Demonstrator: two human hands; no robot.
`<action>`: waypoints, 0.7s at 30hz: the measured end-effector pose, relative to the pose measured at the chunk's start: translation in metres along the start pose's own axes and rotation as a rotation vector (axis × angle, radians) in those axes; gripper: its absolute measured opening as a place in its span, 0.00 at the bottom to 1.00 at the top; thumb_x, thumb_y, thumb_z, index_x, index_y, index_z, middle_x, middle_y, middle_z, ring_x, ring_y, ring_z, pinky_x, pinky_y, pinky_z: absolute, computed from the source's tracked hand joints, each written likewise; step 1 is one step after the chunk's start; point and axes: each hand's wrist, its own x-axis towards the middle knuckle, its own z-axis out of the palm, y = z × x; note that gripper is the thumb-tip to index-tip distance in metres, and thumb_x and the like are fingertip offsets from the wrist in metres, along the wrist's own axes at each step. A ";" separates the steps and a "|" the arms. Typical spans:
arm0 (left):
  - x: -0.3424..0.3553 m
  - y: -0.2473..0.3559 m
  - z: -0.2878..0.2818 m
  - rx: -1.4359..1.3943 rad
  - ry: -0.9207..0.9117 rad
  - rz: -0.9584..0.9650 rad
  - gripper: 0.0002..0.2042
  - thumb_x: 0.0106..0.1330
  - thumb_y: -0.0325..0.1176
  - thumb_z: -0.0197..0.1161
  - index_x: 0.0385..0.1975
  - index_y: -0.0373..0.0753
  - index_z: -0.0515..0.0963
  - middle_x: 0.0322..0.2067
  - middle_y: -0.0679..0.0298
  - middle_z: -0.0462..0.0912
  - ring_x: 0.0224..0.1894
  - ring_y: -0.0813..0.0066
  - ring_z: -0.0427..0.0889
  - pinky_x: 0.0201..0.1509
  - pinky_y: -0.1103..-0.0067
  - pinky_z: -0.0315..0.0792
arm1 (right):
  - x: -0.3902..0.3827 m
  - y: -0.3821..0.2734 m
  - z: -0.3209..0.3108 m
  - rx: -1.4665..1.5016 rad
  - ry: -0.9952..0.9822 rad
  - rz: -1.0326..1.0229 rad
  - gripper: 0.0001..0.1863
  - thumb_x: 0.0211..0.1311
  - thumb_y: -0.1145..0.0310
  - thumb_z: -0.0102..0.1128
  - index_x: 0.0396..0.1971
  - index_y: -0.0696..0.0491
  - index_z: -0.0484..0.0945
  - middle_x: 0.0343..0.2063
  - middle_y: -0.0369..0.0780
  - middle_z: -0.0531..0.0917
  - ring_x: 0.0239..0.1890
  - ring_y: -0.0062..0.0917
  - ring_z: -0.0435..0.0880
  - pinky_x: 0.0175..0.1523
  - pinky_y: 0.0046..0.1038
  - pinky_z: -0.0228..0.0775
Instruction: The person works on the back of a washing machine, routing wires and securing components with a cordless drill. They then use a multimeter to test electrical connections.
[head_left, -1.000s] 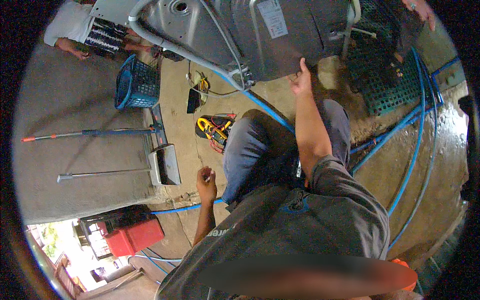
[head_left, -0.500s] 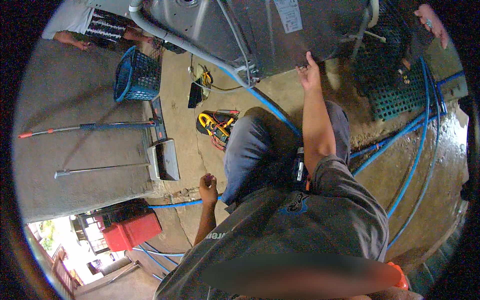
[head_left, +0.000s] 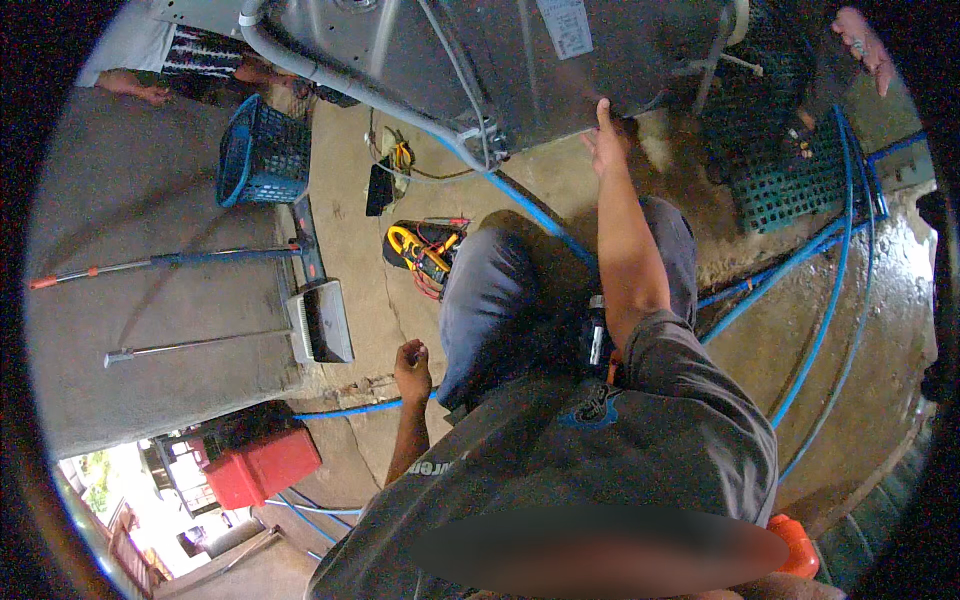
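Ahead of me stands a large grey metal appliance panel (head_left: 480,60) with a white label, a bent grey hose (head_left: 330,80) and a thin cord. My right hand (head_left: 607,145) reaches to the panel's lower edge, thumb up and fingers apart, with nothing visible in it. I cannot tell whether it touches the metal. Low on the left, beside my knee, my left hand (head_left: 412,370) has its fingers curled in; what they hold, if anything, is hidden. A yellow clamp meter (head_left: 415,248) with red leads lies on a dark pouch left of my knee.
At left are a blue basket (head_left: 265,150), a dustpan (head_left: 325,320) with a long handle, and a red bin (head_left: 262,468). Blue hoses (head_left: 830,290) run across the wet floor at right, near a green grate mat (head_left: 790,190). Other people's hands (head_left: 865,50) show at both upper sides.
The view has shifted slightly, and the panel appears a little further left and up. My right hand's fingers have spread and turned a little at the panel's edge. My left hand stays curled.
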 end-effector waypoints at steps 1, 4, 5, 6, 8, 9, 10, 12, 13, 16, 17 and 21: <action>0.000 0.002 0.000 0.001 -0.009 -0.013 0.11 0.73 0.33 0.66 0.49 0.34 0.80 0.43 0.58 0.86 0.46 0.70 0.84 0.55 0.73 0.76 | -0.002 0.001 -0.001 0.008 -0.015 0.009 0.50 0.59 0.38 0.73 0.75 0.48 0.62 0.73 0.40 0.65 0.75 0.40 0.62 0.67 0.48 0.71; -0.001 0.009 0.000 -0.041 -0.043 -0.021 0.10 0.73 0.33 0.66 0.48 0.34 0.80 0.40 0.60 0.86 0.44 0.72 0.84 0.53 0.74 0.77 | -0.010 0.002 -0.005 0.045 -0.018 0.027 0.50 0.62 0.42 0.72 0.76 0.49 0.58 0.75 0.40 0.62 0.76 0.44 0.60 0.72 0.47 0.66; -0.003 0.011 0.001 -0.060 -0.041 -0.029 0.10 0.73 0.33 0.65 0.47 0.34 0.80 0.39 0.61 0.87 0.43 0.73 0.85 0.52 0.74 0.77 | -0.013 0.002 -0.005 0.060 -0.035 0.025 0.49 0.62 0.43 0.72 0.76 0.49 0.59 0.75 0.40 0.62 0.76 0.45 0.60 0.72 0.47 0.66; -0.003 0.013 0.002 -0.080 -0.038 -0.037 0.10 0.73 0.33 0.65 0.47 0.34 0.81 0.39 0.61 0.87 0.42 0.73 0.85 0.51 0.74 0.77 | -0.016 0.001 -0.005 0.081 -0.023 0.031 0.49 0.62 0.43 0.72 0.76 0.49 0.59 0.76 0.40 0.61 0.76 0.45 0.60 0.72 0.48 0.65; -0.005 0.017 0.003 -0.127 -0.046 -0.046 0.09 0.74 0.32 0.65 0.47 0.35 0.81 0.38 0.62 0.87 0.41 0.73 0.85 0.51 0.74 0.77 | -0.019 -0.002 -0.004 0.120 -0.038 0.030 0.48 0.62 0.45 0.73 0.75 0.50 0.59 0.76 0.41 0.60 0.76 0.45 0.60 0.72 0.48 0.65; -0.005 0.018 0.004 -0.152 -0.049 -0.051 0.09 0.74 0.32 0.65 0.47 0.35 0.81 0.38 0.62 0.87 0.41 0.73 0.85 0.50 0.74 0.78 | -0.020 -0.003 -0.004 0.117 -0.041 0.028 0.48 0.62 0.45 0.73 0.75 0.50 0.60 0.76 0.42 0.60 0.75 0.45 0.61 0.72 0.48 0.65; -0.006 0.019 0.005 -0.149 -0.050 -0.032 0.09 0.74 0.32 0.65 0.47 0.35 0.81 0.38 0.62 0.87 0.41 0.73 0.85 0.50 0.74 0.78 | -0.021 -0.004 -0.004 0.114 -0.033 0.029 0.48 0.62 0.45 0.73 0.75 0.51 0.60 0.76 0.42 0.59 0.75 0.44 0.61 0.72 0.48 0.65; -0.007 0.021 0.005 -0.138 -0.055 -0.001 0.08 0.74 0.31 0.64 0.47 0.35 0.81 0.38 0.61 0.87 0.40 0.73 0.86 0.49 0.75 0.78 | -0.022 -0.005 -0.005 0.152 -0.022 0.045 0.48 0.62 0.45 0.73 0.74 0.52 0.60 0.76 0.44 0.59 0.75 0.44 0.61 0.73 0.48 0.65; -0.007 0.022 0.005 -0.152 -0.049 -0.001 0.08 0.75 0.31 0.64 0.46 0.35 0.81 0.38 0.61 0.87 0.40 0.73 0.86 0.49 0.75 0.78 | -0.022 -0.005 -0.007 0.193 -0.021 0.059 0.48 0.62 0.44 0.73 0.74 0.53 0.59 0.75 0.45 0.59 0.75 0.44 0.61 0.73 0.47 0.65; -0.006 0.023 0.005 -0.190 -0.042 -0.009 0.08 0.75 0.32 0.64 0.46 0.34 0.80 0.39 0.61 0.87 0.40 0.73 0.86 0.49 0.75 0.79 | -0.022 -0.003 -0.011 0.207 -0.008 0.084 0.50 0.63 0.43 0.71 0.75 0.55 0.57 0.75 0.48 0.58 0.76 0.44 0.61 0.74 0.46 0.63; -0.005 0.023 0.005 -0.201 -0.045 -0.007 0.09 0.75 0.32 0.64 0.46 0.34 0.80 0.39 0.61 0.87 0.40 0.72 0.86 0.49 0.74 0.79 | -0.021 -0.003 -0.012 0.188 -0.010 0.076 0.51 0.64 0.43 0.71 0.76 0.55 0.55 0.76 0.48 0.58 0.76 0.44 0.60 0.74 0.46 0.63; 0.001 0.026 0.009 -0.199 -0.070 -0.031 0.09 0.76 0.32 0.63 0.47 0.33 0.79 0.41 0.60 0.86 0.41 0.71 0.86 0.51 0.74 0.79 | -0.018 -0.004 -0.017 0.195 -0.031 0.109 0.53 0.65 0.42 0.69 0.77 0.56 0.51 0.77 0.50 0.54 0.77 0.45 0.58 0.74 0.47 0.62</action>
